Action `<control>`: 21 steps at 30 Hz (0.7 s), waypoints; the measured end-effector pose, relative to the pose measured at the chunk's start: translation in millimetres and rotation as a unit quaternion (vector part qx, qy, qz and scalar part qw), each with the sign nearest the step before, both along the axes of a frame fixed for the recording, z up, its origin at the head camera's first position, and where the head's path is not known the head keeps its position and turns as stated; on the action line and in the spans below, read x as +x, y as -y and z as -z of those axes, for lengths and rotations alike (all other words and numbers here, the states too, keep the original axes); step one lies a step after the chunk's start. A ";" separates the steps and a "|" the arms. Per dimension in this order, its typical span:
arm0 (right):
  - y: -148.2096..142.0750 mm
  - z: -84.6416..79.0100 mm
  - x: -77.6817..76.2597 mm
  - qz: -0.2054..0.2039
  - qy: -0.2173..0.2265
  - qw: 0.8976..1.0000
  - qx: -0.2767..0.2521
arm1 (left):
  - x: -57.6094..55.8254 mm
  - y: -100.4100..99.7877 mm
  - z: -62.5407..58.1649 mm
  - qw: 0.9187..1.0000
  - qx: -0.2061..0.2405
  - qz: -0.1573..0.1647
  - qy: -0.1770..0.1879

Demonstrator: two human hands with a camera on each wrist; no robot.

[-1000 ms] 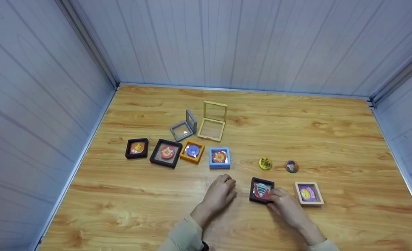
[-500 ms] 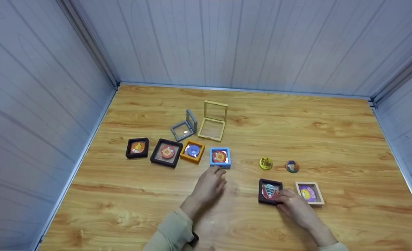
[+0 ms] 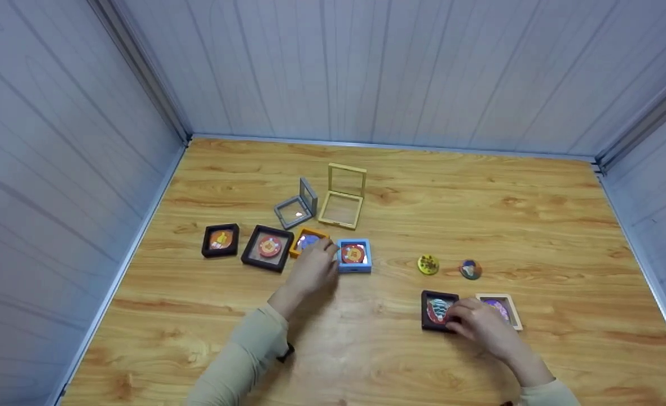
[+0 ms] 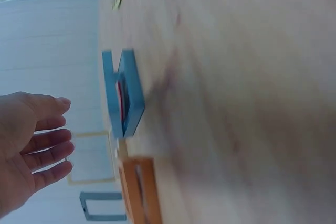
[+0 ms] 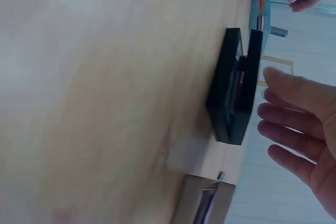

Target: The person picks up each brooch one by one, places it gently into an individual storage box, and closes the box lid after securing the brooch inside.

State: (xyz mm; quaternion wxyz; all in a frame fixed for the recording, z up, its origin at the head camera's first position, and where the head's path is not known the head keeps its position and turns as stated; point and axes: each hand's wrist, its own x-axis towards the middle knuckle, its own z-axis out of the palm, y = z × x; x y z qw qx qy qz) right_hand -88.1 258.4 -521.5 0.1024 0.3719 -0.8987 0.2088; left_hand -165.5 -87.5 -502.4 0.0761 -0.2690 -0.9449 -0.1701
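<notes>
My left hand (image 3: 310,269) is above the table between the orange display case (image 3: 295,251) and the light blue display case (image 3: 355,269), partly covering the orange one. In the left wrist view its fingers are loosely bent with nothing between them, apart from the blue case (image 4: 135,93). My right hand (image 3: 482,324) is at the right edge of a dark display case (image 3: 425,310) that holds a red badge (image 3: 439,311) with a green tree. The right wrist view shows this hand's relaxed fingers above the slightly gaping dark case (image 5: 226,87), gripping nothing. It partly hides a beige case (image 3: 515,312).
A yellow badge (image 3: 428,264) and a dark multicoloured badge (image 3: 470,269) lie loose. Two more dark cases, one small (image 3: 220,254) and one larger (image 3: 247,256), stand left. Behind are an open grey case (image 3: 294,212) and an open pale yellow case (image 3: 360,211). Walls surround the wooden table.
My left hand has moved left and away from me, from below the blue case to the orange one. My right hand has slid the dark case right, towards the beige case, and has let go.
</notes>
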 end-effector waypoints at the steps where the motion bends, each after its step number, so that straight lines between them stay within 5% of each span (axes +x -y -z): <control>1: 0.7 -1.4 -2.5 0.000 -0.007 1.000 -0.003 | -3.2 2.1 -1.0 1.000 -0.004 0.000 -0.008; 8: 5.9 -10.0 -21.8 0.010 -0.018 1.000 0.011 | -28.6 15.6 -6.3 0.997 -0.025 -0.003 -0.078; 21: 16.4 -7.4 -55.9 0.045 0.004 0.999 0.029 | -77.2 35.8 -23.7 0.991 -0.116 -0.054 -0.043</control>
